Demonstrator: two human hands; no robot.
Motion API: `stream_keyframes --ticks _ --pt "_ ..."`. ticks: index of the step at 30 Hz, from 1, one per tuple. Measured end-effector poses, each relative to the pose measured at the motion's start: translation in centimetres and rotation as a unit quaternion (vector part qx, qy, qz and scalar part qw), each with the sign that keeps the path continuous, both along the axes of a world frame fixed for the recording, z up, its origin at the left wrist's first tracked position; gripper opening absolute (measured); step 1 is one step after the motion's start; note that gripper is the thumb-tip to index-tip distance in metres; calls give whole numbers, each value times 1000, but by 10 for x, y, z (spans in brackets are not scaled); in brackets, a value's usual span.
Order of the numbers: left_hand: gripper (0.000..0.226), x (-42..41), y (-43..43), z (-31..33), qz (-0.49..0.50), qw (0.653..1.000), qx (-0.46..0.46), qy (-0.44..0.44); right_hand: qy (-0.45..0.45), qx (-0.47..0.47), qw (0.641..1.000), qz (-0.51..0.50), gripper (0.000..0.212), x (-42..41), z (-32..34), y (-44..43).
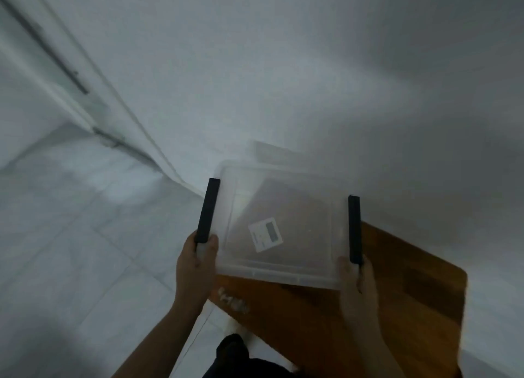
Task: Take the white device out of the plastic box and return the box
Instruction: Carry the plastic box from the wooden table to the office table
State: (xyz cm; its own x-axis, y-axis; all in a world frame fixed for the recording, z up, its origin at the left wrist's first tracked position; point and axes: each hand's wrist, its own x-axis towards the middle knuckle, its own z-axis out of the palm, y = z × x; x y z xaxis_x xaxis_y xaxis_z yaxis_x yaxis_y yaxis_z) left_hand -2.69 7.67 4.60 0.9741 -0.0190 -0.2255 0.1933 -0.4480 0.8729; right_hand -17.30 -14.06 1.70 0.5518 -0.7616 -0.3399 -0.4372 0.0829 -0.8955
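Above a wooden surface (397,287), I am holding a clear plastic box (279,227) in both bare hands, level and lid side up. My left hand (195,267) is closing around the near left corner, thumb lying on the rim just below the black latch (208,210) on that side. My right hand (358,281) is gripping the near right corner the same way, beneath the second black latch (354,230). Both latches are lying flat along the box's sides, so I am judging the lid to be clipped shut.

Through the cloudy lid I am seeing only a brownish shape and a small white label (266,234). I cannot tell whether the white device is inside; nothing clearly white and solid is showing.

White wall and pale tiled floor (85,250) are filling the rest of the blurred, dim view.

I am judging the box to be light, stiff and thin-walled, with smooth sides that could slip, so the corners and the rim under the lid look like the safest holds. Opening it will likely call for setting it down and lifting each latch outward.
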Motion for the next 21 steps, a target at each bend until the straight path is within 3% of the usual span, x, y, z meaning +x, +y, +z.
stream_keyframes --ticks 6,9,12,16,21 --pt "24 -73 125 15 289 957 -29 -18 -33 2 962 273 41 67 15 74" --pt "23 -114 185 17 411 911 -28 -26 -38 1 920 390 29 89 33 140" --pt "17 -152 242 19 516 854 -54 -44 -35 -1 874 485 33 97 54 216" --pt "18 -186 313 14 615 785 -56 -51 -40 -12 822 568 30 110 49 323" --pt "23 -201 415 13 684 726 -37 -51 -22 -15 778 627 33 133 44 464"
